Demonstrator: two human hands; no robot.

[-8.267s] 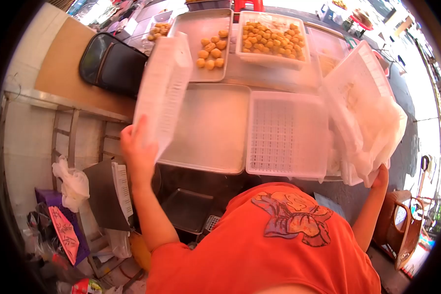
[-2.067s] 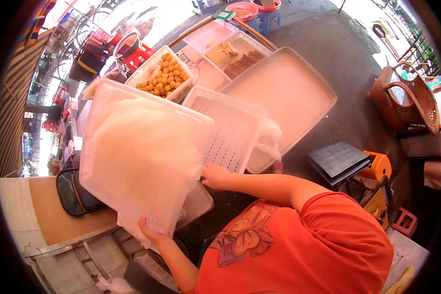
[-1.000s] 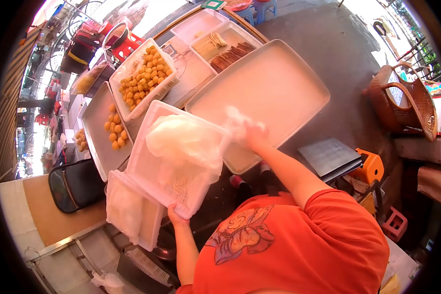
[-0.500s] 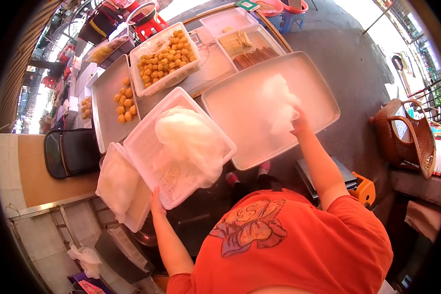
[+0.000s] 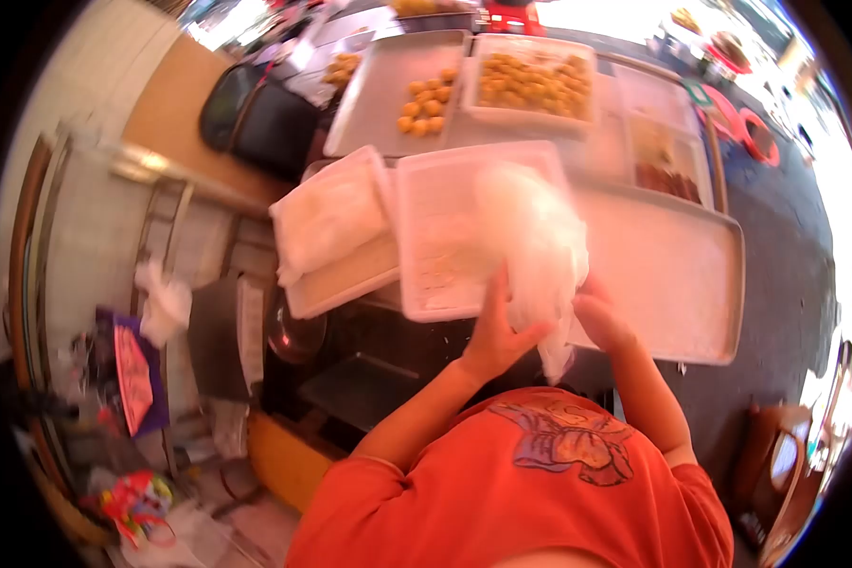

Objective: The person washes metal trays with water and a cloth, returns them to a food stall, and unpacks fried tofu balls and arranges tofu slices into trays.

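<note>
A crumpled, translucent white plastic bag [image 5: 540, 237] hangs over the right part of a white plastic tray [image 5: 435, 275] and past its near edge. My left hand [image 5: 500, 331] is at the bag's left side, thumb and fingers spread, the thumb against the plastic. At the bag's lower right edge, my right hand [image 5: 601, 314] has its fingers closed on the plastic; some fingertips are hidden. Pale scraps lie on the tray floor. Right of my hands is a large shallow metal tray [image 5: 672, 275] with a whitish, dusty surface.
Left of the white tray stands a container [image 5: 336, 222] covered with white plastic. Golden balls [image 5: 424, 104] lie on a metal tray, and many more [image 5: 530, 80] fill a white bin behind. A box with brown strips [image 5: 667, 180] sits back right. A black folding chair [image 5: 265, 123] stands left.
My left hand has left the white tray's edge and moved to the bag. My right hand has come from over the metal tray to the bag's right side. The view has turned left.
</note>
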